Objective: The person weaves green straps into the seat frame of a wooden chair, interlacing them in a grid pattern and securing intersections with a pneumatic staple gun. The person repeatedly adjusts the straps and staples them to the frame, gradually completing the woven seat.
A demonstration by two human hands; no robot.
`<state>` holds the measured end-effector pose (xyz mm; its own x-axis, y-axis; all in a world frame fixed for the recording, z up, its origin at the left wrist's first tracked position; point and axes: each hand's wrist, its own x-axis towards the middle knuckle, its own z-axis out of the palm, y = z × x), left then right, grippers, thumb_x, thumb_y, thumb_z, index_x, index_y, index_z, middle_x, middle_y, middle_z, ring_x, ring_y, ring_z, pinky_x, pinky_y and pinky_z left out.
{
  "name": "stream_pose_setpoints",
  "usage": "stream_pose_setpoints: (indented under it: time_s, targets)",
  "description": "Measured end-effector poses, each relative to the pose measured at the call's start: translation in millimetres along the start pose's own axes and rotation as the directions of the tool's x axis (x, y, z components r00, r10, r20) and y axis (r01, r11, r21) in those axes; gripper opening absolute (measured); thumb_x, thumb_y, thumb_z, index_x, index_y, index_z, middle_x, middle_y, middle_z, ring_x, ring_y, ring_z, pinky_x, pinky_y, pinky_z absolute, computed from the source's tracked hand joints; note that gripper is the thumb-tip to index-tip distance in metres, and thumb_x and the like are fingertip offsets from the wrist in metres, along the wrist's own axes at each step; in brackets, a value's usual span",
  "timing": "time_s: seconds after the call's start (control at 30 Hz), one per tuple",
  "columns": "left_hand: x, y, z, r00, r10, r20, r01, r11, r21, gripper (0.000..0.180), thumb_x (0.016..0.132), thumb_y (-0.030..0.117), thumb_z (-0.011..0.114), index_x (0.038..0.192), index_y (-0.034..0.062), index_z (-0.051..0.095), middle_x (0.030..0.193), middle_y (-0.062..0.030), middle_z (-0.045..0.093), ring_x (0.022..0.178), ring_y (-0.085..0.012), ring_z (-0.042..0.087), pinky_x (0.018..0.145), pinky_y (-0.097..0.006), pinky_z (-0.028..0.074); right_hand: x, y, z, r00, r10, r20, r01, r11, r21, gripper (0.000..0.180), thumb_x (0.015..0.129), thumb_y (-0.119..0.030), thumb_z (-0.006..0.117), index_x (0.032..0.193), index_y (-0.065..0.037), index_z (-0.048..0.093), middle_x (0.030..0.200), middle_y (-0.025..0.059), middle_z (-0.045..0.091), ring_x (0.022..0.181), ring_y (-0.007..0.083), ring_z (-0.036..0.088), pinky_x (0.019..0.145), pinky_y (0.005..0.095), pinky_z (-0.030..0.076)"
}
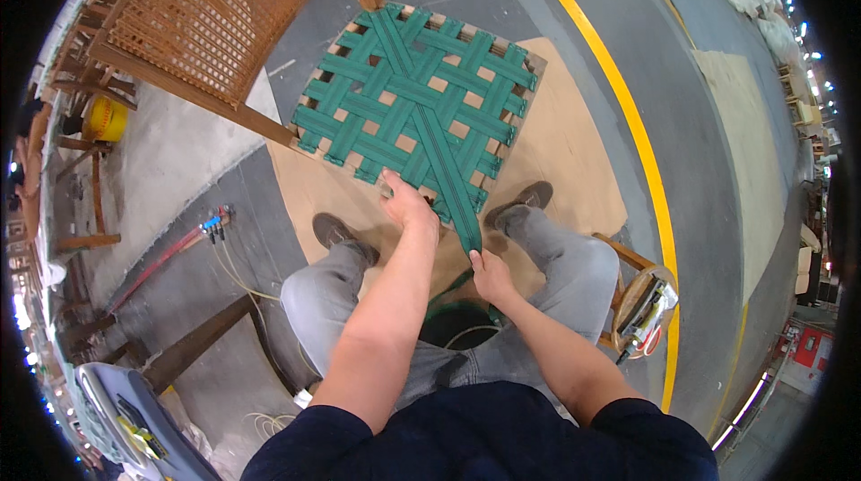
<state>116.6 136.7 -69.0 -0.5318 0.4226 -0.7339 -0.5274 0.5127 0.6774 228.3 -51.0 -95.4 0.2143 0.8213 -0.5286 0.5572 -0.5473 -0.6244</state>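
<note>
A wooden chair with a cane back (224, 14) stands in front of me, its seat covered with woven green webbing (421, 91). One loose strap of webbing (451, 180) lies diagonally over the weave and runs down past the seat's front edge toward me. My right hand (492, 279) is closed on the near part of this strap, in front of the seat. My left hand (408, 205) grips the seat's front edge, thumb at the top; its other fingers are partly hidden. Between my legs, more green strap hangs by a dark round container (456, 324).
Brown cardboard (574, 135) lies under the chair. On a small wooden stool (619, 315) by my right knee rests a hand tool (653, 315) with a hose. At left are a red hose (161, 261) with a blue coupling and a yellow bucket (109, 118). A yellow line (628, 113) crosses the floor.
</note>
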Motion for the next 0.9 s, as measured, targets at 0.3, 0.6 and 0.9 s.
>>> stream_pose_setpoints:
  time_s: [0.3,0.6,0.9]
  targets:
    - [-8.3,-24.6,-109.2,0.607,-0.27,0.747,-0.382,0.725,0.573,0.075,0.1,0.059,0.068,0.148,0.0044,0.053,0.138,-0.0161,0.067,0.124,-0.0329,0.067,0.102,-0.049,0.054,27.6,2.3,12.9,0.999,-0.043,-0.02,0.042,0.999,-0.027,0.042,0.112,-0.035,0.045,0.114,0.002,0.065,0.111,0.0325,0.07,0.109,0.0546,0.064,0.095,0.0611,0.049]
    - [-35.0,-56.5,-72.8,0.47,-0.262,0.843,-0.874,-0.268,0.404,0.073,0.109,0.058,0.042,0.094,-0.004,0.078,0.095,-0.03,0.075,0.095,-0.0486,0.074,0.088,-0.057,0.058,35.1,19.9,15.0,0.985,-0.093,0.143,0.061,0.975,0.212,0.042,0.114,-0.038,0.043,0.121,-0.004,0.066,0.127,0.024,0.072,0.116,0.0401,0.068,0.1,0.0497,0.051]
    - [-2.0,-55.2,-77.1,0.412,-0.063,0.909,-0.776,-0.547,0.314,0.078,0.111,0.055,0.041,0.08,-0.005,0.079,0.083,-0.0285,0.075,0.084,-0.0445,0.076,0.099,-0.053,0.053,-54.8,-5.4,-152.0,0.885,-0.199,-0.42,0.348,0.883,0.316,0.028,0.105,-0.026,0.066,0.124,-0.006,0.071,0.116,0.0145,0.074,0.112,0.0316,0.07,0.098,0.0416,0.055]
